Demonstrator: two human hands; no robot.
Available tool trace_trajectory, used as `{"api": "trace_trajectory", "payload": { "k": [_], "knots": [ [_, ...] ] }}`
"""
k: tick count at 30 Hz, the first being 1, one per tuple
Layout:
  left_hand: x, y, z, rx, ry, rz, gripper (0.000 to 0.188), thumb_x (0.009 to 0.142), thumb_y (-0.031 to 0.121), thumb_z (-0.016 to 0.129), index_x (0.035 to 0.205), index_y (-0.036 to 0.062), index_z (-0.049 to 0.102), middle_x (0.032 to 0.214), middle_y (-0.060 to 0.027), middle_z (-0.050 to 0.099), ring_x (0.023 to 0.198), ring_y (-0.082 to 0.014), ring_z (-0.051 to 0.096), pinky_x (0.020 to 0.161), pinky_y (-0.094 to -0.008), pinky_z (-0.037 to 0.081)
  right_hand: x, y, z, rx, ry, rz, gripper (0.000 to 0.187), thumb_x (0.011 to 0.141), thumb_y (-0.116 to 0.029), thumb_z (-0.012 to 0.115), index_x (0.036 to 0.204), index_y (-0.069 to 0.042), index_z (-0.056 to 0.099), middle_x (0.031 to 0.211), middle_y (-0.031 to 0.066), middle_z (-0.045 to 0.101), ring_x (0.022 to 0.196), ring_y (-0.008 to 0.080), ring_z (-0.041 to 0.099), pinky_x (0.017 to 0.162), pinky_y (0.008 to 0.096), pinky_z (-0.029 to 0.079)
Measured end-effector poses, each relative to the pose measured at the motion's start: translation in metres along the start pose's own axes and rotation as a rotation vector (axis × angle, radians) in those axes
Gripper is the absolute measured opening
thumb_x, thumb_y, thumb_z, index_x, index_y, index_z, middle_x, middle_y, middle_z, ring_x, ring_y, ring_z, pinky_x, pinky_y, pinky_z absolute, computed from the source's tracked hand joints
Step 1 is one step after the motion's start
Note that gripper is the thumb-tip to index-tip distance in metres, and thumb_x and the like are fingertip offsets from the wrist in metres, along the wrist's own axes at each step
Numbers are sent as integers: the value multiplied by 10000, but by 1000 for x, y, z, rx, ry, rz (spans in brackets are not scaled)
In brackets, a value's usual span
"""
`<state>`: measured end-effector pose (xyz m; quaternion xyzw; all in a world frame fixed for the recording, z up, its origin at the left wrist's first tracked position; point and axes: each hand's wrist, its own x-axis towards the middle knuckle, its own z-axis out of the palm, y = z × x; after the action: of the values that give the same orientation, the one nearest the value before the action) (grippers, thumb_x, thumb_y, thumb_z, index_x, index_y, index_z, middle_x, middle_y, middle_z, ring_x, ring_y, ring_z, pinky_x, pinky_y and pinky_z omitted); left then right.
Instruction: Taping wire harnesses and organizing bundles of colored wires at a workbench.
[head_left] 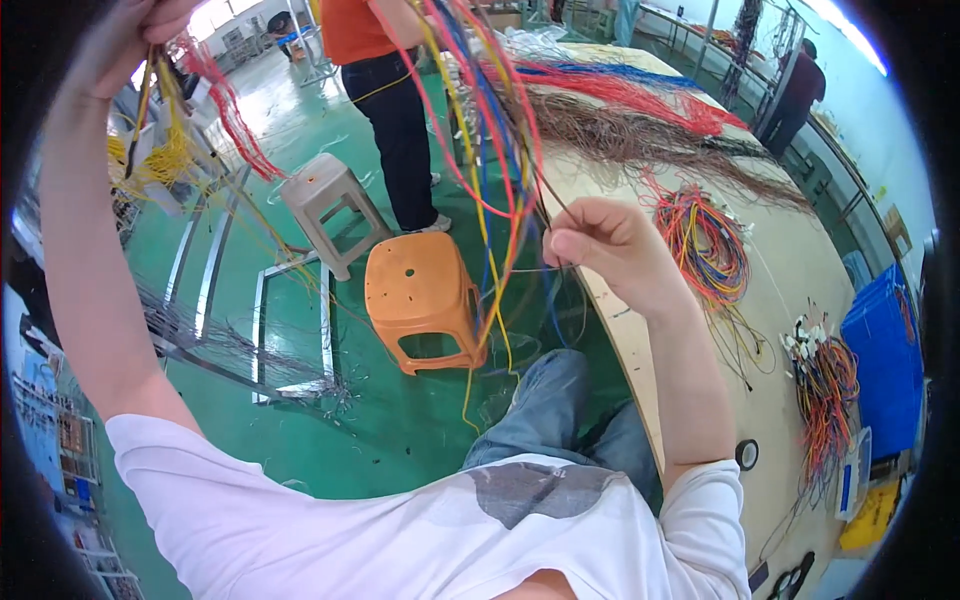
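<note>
My left hand (140,40) is raised at the upper left, partly cut off by the picture's rim. Its fingers are closed, and yellow and dark wires (150,95) hang from just under them. To the right, over the table's edge, my right hand (612,250) pinches a thin brown wire (546,205) between thumb and fingertips. Just left of that hand, a loose bundle of red, yellow, blue and brown wires (487,120) drops from the top edge. Its upper end is out of view.
An orange stool (415,275) and a grey stool (330,195) stand left of the table (640,370). Coiled wire bundles (703,245) and long loose wires (640,130) lie on it. A blue bin (883,360) is at right. A person in orange (385,110) stands ahead. Metal frames (255,330) are at left.
</note>
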<state>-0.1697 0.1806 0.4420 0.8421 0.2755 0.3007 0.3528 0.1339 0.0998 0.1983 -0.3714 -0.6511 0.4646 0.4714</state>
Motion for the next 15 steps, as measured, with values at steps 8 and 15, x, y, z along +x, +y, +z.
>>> {"api": "trace_trajectory", "payload": {
  "k": [8, 15],
  "knots": [
    [2, -8, -9, 56, -94, 46, 306, 885, 280, 402, 679, 54, 408, 526, 11, 281, 427, -87, 195, 385, -233, 176, -4, -6, -8, 66, 17, 94, 110, 782, -69, 564, 816, 33, 539, 659, 28, 541, 579, 64, 486, 522, 198, 406],
    [0, -15, -9, 89, 11, 43, 309, 883, 282, 403, 676, 53, 412, 515, 20, 257, 422, -84, 184, 381, -235, 167, -16, 11, -8, -264, 145, 75, 96, 716, -23, 620, 780, 0, 552, 735, 30, 578, 614, 71, 527, 565, 212, 440]
  ]
}}
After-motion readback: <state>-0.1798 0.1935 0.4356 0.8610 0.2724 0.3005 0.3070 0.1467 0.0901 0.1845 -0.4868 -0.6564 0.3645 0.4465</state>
